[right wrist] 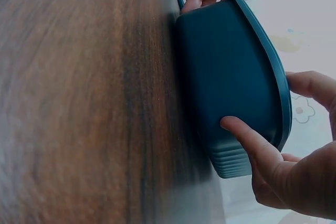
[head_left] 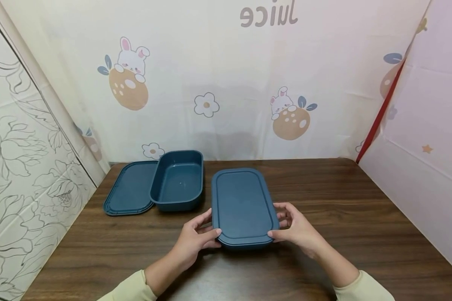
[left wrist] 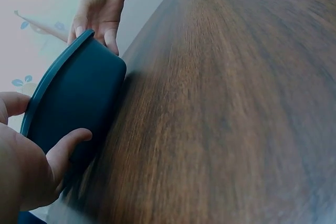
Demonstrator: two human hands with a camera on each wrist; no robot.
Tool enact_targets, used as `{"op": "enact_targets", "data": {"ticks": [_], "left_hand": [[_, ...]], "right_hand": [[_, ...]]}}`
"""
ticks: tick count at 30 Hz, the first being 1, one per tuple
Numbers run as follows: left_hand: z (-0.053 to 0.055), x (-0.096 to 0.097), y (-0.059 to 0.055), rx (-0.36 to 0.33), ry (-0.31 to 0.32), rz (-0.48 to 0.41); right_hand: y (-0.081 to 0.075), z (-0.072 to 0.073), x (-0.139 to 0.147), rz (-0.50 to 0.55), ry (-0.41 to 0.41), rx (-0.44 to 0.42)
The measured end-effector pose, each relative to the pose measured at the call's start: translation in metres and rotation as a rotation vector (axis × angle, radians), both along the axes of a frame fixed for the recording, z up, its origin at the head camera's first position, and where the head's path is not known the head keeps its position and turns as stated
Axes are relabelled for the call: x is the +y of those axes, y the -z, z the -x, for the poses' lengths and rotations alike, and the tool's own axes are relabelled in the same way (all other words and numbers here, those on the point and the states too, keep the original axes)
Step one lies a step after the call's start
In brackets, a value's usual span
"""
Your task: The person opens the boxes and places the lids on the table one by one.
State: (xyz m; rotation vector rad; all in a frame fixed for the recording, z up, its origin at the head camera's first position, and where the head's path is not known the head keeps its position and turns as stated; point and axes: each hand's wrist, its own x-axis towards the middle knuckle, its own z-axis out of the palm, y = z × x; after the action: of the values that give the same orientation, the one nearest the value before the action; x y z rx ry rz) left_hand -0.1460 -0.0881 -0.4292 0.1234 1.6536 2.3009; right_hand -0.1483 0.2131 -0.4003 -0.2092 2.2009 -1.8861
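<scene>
A dark blue lidded food container (head_left: 245, 202) is at the middle of the table, its lid lying on top. My left hand (head_left: 194, 240) grips its near left corner, thumb on the lid's edge and fingers along the side. At the near right corner my right hand (head_left: 296, 230) holds it the same way. The right wrist view shows the container's smooth wall (right wrist: 226, 72) and ridges low on one side. Whether its base touches the table I cannot tell. The inside is hidden by the lid.
An uncovered blue container (head_left: 181, 182) stands at the back left. Its left side overlaps a second blue lid (head_left: 132, 188) lying flat on the wooden table (head_left: 342, 217). A printed curtain (head_left: 233, 83) hangs behind the table's far edge.
</scene>
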Motion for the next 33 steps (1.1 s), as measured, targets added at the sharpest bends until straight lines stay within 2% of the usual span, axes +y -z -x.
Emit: {"op": "enact_targets", "data": {"ticks": [24, 26, 29, 32, 33], "left_hand": [[0.0004, 0.0029, -0.0019, 0.023, 0.016, 0.076], [-0.0002, 0.0029, -0.003, 0.034, 0.009, 0.099], [-0.0012, 0.003, -0.004, 0.065, -0.009, 0.158], [-0.0022, 0.0027, -0.0034, 0.125, -0.04, 0.246], [-0.0022, 0.0025, -0.0029, 0.161, -0.057, 0.3]], "right_hand": [[0.0046, -0.0013, 0.0035, -0.009, -0.005, -0.002], [0.0037, -0.0021, 0.0033, -0.019, 0.003, -0.007], [0.0021, -0.0041, 0.0031, -0.086, 0.024, 0.01], [0.0008, -0.006, 0.0034, -0.168, 0.04, 0.04], [0.0005, -0.0066, 0.0036, -0.191, 0.043, 0.053]]}}
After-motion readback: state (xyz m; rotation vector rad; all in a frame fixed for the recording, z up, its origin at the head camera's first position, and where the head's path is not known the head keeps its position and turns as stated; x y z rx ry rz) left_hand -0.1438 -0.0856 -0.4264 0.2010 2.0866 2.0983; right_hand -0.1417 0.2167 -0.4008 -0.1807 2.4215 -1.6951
